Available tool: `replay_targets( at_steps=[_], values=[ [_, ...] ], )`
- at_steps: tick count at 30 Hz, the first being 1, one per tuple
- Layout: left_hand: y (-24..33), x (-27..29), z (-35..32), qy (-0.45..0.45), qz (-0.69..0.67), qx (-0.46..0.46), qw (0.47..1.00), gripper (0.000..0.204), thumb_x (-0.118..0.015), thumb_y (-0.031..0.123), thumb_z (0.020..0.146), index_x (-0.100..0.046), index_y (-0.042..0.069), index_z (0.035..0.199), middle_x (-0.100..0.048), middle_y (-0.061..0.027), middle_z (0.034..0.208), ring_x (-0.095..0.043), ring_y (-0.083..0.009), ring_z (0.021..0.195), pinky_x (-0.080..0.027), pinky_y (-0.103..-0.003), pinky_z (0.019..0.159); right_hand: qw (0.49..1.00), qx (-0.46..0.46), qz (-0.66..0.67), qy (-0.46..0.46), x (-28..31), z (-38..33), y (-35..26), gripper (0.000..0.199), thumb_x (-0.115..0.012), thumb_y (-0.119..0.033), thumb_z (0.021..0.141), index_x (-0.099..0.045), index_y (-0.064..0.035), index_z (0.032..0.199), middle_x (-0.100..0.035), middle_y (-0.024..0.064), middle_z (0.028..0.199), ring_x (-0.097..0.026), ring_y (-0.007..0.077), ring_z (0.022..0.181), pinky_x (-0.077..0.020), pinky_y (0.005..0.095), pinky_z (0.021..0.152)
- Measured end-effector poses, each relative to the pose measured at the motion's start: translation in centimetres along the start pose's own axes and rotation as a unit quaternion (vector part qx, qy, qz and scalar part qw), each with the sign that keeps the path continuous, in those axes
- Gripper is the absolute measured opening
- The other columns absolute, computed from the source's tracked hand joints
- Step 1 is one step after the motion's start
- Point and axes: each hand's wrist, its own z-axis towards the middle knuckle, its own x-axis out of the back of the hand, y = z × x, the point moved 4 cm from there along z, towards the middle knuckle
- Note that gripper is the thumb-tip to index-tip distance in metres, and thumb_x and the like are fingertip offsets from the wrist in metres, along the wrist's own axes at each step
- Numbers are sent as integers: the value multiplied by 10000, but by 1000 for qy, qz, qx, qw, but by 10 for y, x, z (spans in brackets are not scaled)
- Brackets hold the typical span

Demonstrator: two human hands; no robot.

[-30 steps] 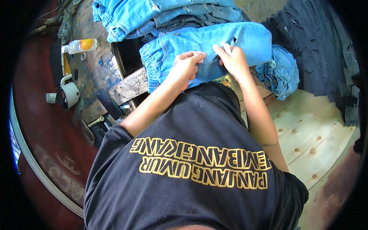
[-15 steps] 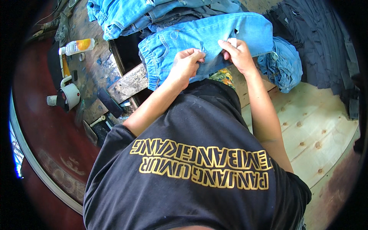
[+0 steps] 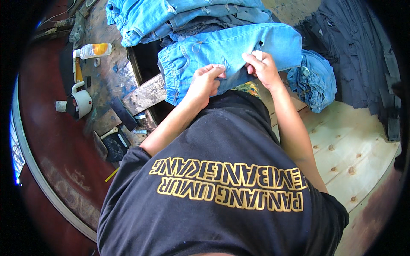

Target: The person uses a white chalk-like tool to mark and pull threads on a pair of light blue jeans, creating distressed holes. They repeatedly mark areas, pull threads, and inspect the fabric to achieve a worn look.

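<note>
Pale blue elastic-waisted jeans (image 3: 230,38) lie across my lap, the gathered waistband to the left and a leg stretching right. Thumb and fingers of my left hand (image 3: 206,84) are pinched together at the denim, just below a frayed tear (image 3: 225,63). My right hand (image 3: 263,71) is closed on a small white flat piece (image 3: 257,54), beside a small hole (image 3: 261,43) in the leg. Whether that piece is a blade or a tag cannot be made out. The denim is creased between both hands.
Folded jeans (image 3: 188,19) are piled beyond my lap, with a bundled pair (image 3: 315,81) at the right. Dark garments (image 3: 346,55) lie farther right. On the left stand a white pot-like container (image 3: 82,103), a plastic bottle (image 3: 96,50) on its side and a dark phone-like slab (image 3: 122,114).
The view has shifted slightly, so most things sit a little lower. My left hand has drawn slightly down from the frayed tear. The right hand keeps its grip by the small hole.
</note>
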Motion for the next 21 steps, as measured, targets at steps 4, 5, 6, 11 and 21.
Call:
replay_targets(
  at_steps=[4,5,6,11,21],
  values=[
    [1,-3,-10,6,-14,-6,1000,184,-672,204,1017,-659,35,947,-599,15,756,-323,-32,460,-226,-252,434,998,-49,21,-41,4,2,2,384,-740,-351,989,-679,-63,742,-630,-3,639,-529,63,559,-372,242,532],
    [3,-6,-12,-15,-3,-34,999,185,-667,205,1019,-656,32,952,-600,14,757,-320,-32,460,-225,-252,434,997,-53,27,-48,5,2,2,374,-743,-350,991,-670,-71,752,-623,-4,638,-511,59,540,-356,235,510],
    [1,-6,-14,7,-14,-23,1000,180,-663,198,1018,-656,31,951,-601,11,760,-319,-32,460,-223,-253,433,997,-54,35,-52,6,3,2,365,-746,-349,993,-662,-79,762,-616,-6,637,-492,55,522,-339,228,489],
    [-5,-12,-14,25,-69,-26,997,154,-655,154,990,-644,29,901,-532,19,671,-299,-47,439,-205,-269,427,993,-57,51,-93,10,4,2,354,-737,-343,1000,-674,-67,788,-616,-6,638,-484,54,517,-338,228,486],
    [-15,-12,-13,-5,-69,-50,996,189,-629,158,1007,-622,45,855,-578,-15,725,-344,-56,445,-233,-266,427,992,-53,41,-110,11,5,3,340,-731,-341,1005,-685,-56,827,-619,-2,651,-472,55,500,-341,234,480]
  ],
)
